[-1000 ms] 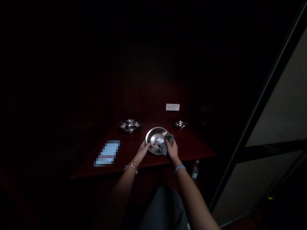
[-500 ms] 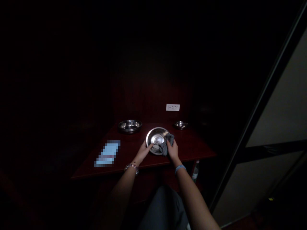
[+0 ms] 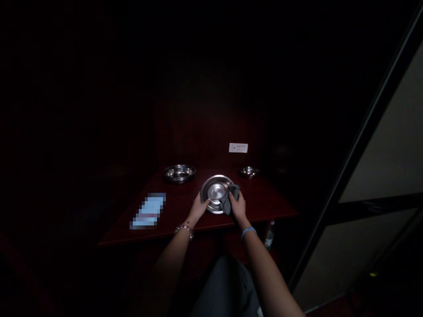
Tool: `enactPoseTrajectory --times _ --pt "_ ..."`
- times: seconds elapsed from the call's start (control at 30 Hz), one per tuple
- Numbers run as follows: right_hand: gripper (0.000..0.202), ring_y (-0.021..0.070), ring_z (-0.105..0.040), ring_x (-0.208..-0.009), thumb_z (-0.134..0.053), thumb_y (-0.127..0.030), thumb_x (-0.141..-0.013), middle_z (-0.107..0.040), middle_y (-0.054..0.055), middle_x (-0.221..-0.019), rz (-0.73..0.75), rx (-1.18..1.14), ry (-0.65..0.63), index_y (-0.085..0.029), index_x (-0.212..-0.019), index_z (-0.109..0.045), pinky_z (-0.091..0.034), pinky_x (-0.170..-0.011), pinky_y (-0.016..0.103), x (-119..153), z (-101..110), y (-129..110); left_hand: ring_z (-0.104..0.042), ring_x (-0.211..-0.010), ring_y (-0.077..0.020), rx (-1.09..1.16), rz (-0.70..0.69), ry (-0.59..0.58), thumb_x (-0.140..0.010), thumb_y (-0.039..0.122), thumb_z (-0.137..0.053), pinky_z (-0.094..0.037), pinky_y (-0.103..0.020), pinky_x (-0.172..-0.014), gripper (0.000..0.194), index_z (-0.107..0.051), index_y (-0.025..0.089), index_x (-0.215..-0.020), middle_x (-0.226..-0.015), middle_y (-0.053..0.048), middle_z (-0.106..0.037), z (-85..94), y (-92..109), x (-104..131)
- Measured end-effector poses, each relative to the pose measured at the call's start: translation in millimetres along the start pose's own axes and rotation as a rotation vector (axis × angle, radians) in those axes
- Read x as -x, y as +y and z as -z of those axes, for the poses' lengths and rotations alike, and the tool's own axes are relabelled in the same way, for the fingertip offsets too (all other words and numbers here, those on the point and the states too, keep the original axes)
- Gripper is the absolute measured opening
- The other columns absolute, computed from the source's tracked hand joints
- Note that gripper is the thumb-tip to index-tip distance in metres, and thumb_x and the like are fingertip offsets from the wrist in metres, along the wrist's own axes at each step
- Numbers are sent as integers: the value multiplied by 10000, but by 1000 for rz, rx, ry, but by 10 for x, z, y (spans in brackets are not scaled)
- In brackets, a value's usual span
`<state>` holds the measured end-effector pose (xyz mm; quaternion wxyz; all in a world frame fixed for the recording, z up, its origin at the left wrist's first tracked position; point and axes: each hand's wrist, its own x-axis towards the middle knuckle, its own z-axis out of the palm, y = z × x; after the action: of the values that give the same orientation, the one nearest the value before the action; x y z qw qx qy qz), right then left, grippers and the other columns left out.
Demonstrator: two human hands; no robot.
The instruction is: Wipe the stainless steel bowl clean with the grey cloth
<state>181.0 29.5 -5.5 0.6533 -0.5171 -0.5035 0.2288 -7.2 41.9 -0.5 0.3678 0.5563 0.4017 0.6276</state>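
A shiny metal bowl (image 3: 216, 190) is held between both hands over the front part of the dark red table, its inside facing me. My left hand (image 3: 198, 208) grips the rim at the lower left, thumb over the edge. At the right side of the bowl, my right hand (image 3: 238, 206) is closed on a grey cloth (image 3: 226, 202), which lies over the rim and part of the inside. The fingers behind the bowl are hidden.
The table (image 3: 185, 207) bears a wide metal bowl (image 3: 179, 175) at the back left, a small metal dish (image 3: 250, 172) at the back right and a blurred light-blue item (image 3: 148, 212) at the left. A bottle (image 3: 269, 236) stands below the right edge. A socket panel (image 3: 238, 148) is on the wall.
The held bowl has turned or tilted very slightly, and my left hand has shifted a little with it. My right hand stays on the cloth.
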Motion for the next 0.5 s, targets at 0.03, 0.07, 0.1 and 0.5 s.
enactPoseTrajectory --times 0.03,0.07,0.1,0.5 --pt "328 238 -716 -990 -651 -452 -857 -770 75 -1078 1 3 0 -225 -1090 -688 -524 -872 297 -1 -1 3 -654 -1242 -295 -9 5 15 -684 150 -799 -400 -482 -1187 546 -657 147 -1212 -1258 -139 -724 -4 9 4" --pt "327 238 -716 -989 -652 -451 -857 -770 75 -1077 1 4 1 -224 -1090 -688 -524 -871 299 -2 -2 6 -665 -1223 -294 -21 10 29 -681 142 -807 -414 -484 -1176 543 -662 144 -1203 -1238 -141 -732 -9 19 9" --pt "326 238 -717 -983 -653 -449 -857 -770 75 -1075 -1 4 -1 -224 -1090 -687 -525 -869 301 -2 -3 9 -674 -1208 -294 -34 15 42 -676 133 -813 -425 -486 -1167 543 -665 142 -1198 -1222 -143 -738 -13 28 15" --pt "279 224 -715 -938 -647 -415 -865 -773 66 -1030 -8 29 -15 -227 -1067 -687 -531 -859 298 19 17 -46 -691 -1183 -277 -69 17 54 -641 65 -813 -466 -453 -1131 596 -652 125 -1212 -1235 -150 -738 -39 76 37"
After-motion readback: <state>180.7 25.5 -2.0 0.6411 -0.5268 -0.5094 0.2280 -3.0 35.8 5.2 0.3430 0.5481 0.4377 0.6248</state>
